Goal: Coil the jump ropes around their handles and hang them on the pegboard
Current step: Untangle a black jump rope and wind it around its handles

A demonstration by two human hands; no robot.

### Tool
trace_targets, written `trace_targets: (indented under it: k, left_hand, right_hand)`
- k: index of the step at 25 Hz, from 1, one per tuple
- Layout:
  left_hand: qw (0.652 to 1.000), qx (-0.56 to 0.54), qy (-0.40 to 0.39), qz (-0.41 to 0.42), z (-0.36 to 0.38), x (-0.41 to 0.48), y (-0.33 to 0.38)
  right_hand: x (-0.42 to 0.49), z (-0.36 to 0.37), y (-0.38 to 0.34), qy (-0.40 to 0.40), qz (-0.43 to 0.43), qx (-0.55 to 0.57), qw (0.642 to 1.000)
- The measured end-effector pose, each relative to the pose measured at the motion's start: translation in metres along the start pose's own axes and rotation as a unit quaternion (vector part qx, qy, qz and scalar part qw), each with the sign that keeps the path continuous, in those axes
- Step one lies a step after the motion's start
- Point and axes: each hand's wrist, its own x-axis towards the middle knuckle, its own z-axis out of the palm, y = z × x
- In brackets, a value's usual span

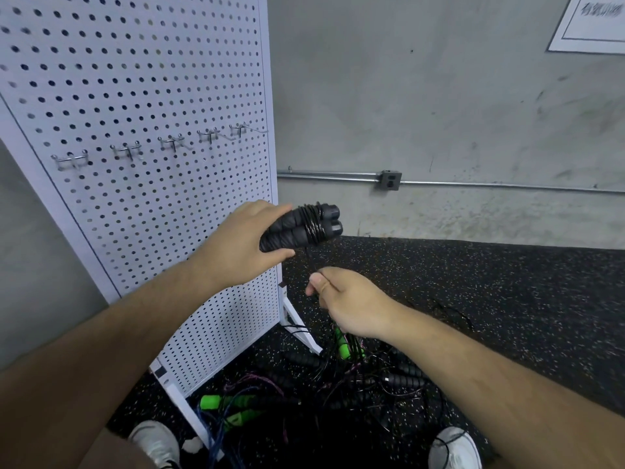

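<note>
My left hand (pixel 241 243) grips a pair of black jump rope handles (pixel 304 227) held side by side, with several turns of black rope wound around them near their far ends. A strand of that rope (pixel 308 257) drops down to my right hand (pixel 348 301), which pinches it just below the handles. The white pegboard (pixel 142 96) stands upright to the left, with a row of bare metal hooks (pixel 169 143) across it. A tangled pile of ropes (pixel 338 384) with black and green handles lies on the floor below my hands.
The pegboard's white feet (pixel 301 333) rest on dark speckled rubber flooring (pixel 473 282). A grey concrete wall behind carries a metal conduit with an outlet box (pixel 389 180). My two shoes (pixel 453 448) stand at the bottom edge beside the rope pile.
</note>
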Motion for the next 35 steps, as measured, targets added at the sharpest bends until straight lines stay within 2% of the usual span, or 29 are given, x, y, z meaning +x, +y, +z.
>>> trace_targets:
  k: [8,12,16,19,23,26,27,29,30,32,35]
  left_hand:
    - [0.993,0.094,-0.068,0.006,0.009,0.003,-0.023]
    - [0.987,0.087,-0.127,0.041,0.018,-0.001,-0.011]
    - [0.982,0.028,-0.161,0.091,0.020,-0.007,0.014]
    - [0.980,-0.034,-0.161,0.111,0.008,-0.011,0.035]
    - [0.971,-0.071,-0.193,0.118,-0.012,-0.016,0.055]
    - [0.971,-0.118,-0.198,0.068,-0.024,-0.019,0.060]
    - [0.971,-0.146,-0.183,0.045,-0.027,-0.019,0.059]
    - [0.975,-0.175,-0.137,0.018,-0.031,-0.016,0.055]
    - [0.977,-0.177,-0.116,0.008,-0.030,-0.014,0.052]
    - [0.981,-0.174,-0.088,-0.011,-0.026,-0.011,0.041]
    - [0.989,-0.141,-0.034,-0.036,-0.021,-0.004,0.019]
  right_hand:
    - [-0.029,-0.027,-0.033,0.056,-0.068,-0.183,0.979]
    - [-0.023,-0.047,-0.031,0.129,-0.134,-0.297,0.937]
    - [-0.001,-0.068,-0.011,0.159,-0.166,-0.330,0.916]
    - [0.010,-0.088,0.012,0.160,-0.157,-0.289,0.931]
    - [0.016,-0.092,0.033,0.123,-0.064,-0.151,0.979]
    - [0.021,-0.078,0.032,0.104,-0.065,-0.048,0.991]
    - [0.024,-0.070,0.033,0.110,-0.063,-0.034,0.991]
    - [0.024,-0.050,0.027,0.063,-0.025,-0.014,0.998]
    - [0.023,-0.037,0.029,0.038,-0.028,-0.052,0.998]
    - [0.020,-0.014,0.027,0.007,-0.030,-0.045,0.999]
    - [0.014,-0.003,0.012,0.001,-0.041,-0.012,0.999]
